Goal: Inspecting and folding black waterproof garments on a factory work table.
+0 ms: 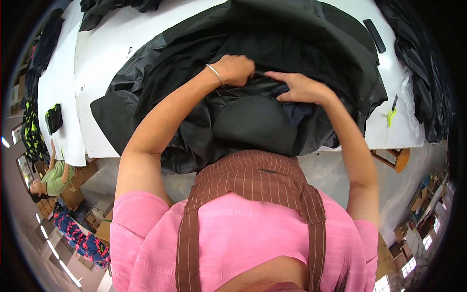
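Observation:
A large black garment of smooth, slightly shiny cloth lies bunched over the white table in front of me. Its softer, matte side shows in the middle, under my hands. My left hand, with a thin bracelet at the wrist, is closed on a fold of this cloth. Just to its right is my right hand, its index finger stretched toward the left hand and the thumb held apart. A bit of dark blue cloth shows below the right hand. The fingertips of the left hand are partly hidden.
Yellow-handled scissors and a flat black oblong object lie on the white table at right. Black cloth is heaped at the right edge. A small black-and-yellow bundle lies left, near a person in green.

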